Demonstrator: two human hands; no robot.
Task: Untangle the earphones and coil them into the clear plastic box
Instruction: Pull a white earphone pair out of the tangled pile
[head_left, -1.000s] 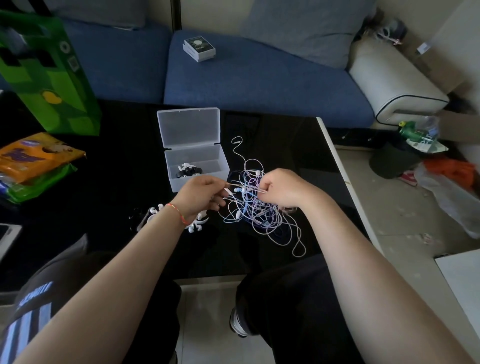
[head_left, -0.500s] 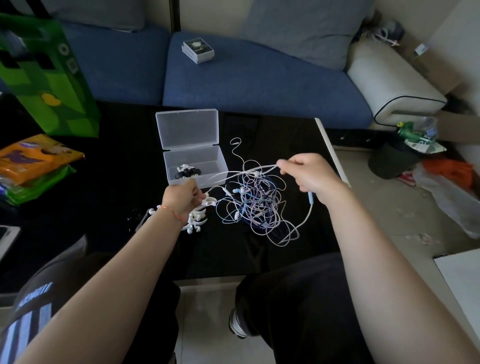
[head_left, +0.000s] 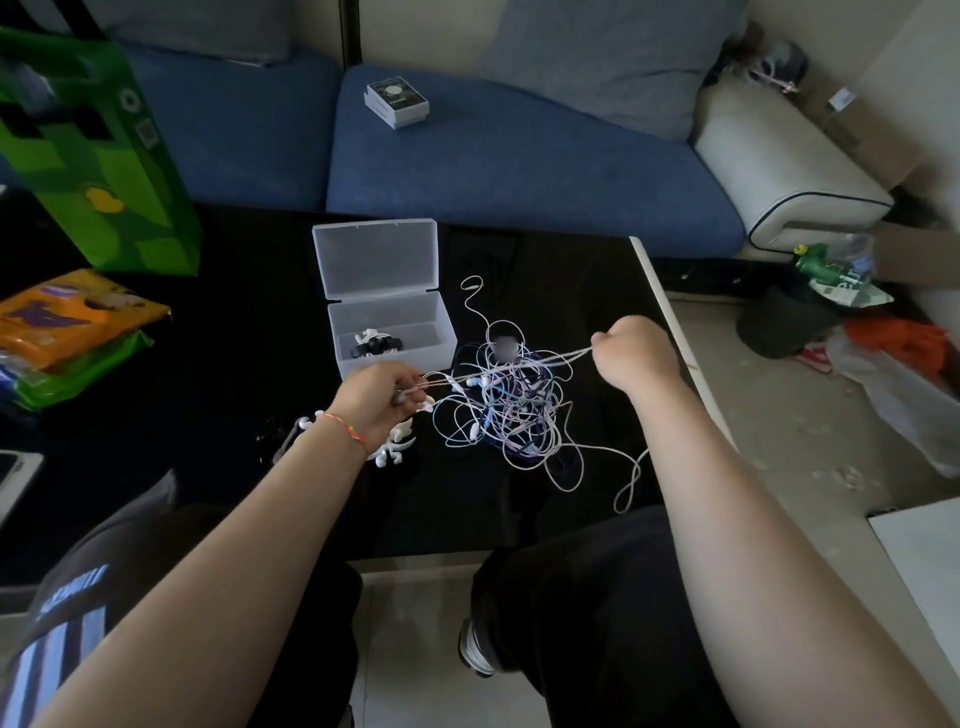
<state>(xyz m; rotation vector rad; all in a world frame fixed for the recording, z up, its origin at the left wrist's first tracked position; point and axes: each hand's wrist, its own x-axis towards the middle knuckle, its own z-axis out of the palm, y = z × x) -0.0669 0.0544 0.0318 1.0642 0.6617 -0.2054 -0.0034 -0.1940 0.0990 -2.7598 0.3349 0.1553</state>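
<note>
A tangle of white, blue and purple earphones (head_left: 511, 410) lies on the black table (head_left: 218, 374) between my hands. My left hand (head_left: 382, 397) pinches one end of a strand just in front of the clear plastic box (head_left: 392, 330). My right hand (head_left: 636, 358) grips the other end, and the strand is stretched taut above the tangle. The box stands open with its lid tipped back; a coiled black-and-white earphone (head_left: 376, 345) lies inside. Loose cable loops trail toward the table's near right edge.
White earphone pieces (head_left: 395, 449) lie under my left wrist. A green bag (head_left: 98, 156) and orange packets (head_left: 72, 319) sit at the table's left. The blue sofa (head_left: 519, 171) carries a small box (head_left: 396, 104). Rubbish lies on the floor at right.
My hands have pulled apart, the right one moving right and away, the left one staying near the box. A strand has been drawn taut out of the tangle.
</note>
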